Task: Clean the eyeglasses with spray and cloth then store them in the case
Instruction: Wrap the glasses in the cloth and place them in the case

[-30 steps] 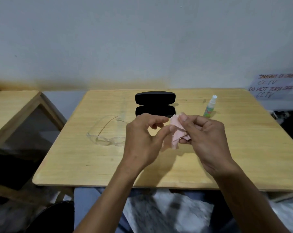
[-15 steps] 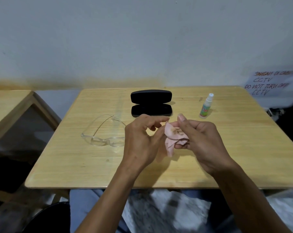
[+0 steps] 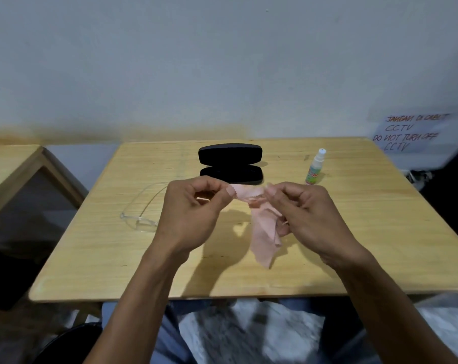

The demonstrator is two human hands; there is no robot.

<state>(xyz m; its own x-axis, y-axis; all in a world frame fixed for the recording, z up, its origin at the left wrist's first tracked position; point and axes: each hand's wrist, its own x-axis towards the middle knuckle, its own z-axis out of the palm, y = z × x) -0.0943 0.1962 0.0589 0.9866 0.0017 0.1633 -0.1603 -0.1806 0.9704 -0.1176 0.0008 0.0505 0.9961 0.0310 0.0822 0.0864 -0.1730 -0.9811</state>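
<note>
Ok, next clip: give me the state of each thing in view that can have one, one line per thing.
left hand: pinching a top corner of the cloth
right hand: pinching the other top corner
cloth: pink, stretched between both hands, rest hanging above the table
eyeglasses: clear, lying on the table, untouched
case: black, open, nothing seen inside
spray bottle: upright, untouched

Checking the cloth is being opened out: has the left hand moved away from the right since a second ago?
Yes. The left hand has drawn leftward, now over the glasses side of the black case, stretching the pink cloth.
</note>
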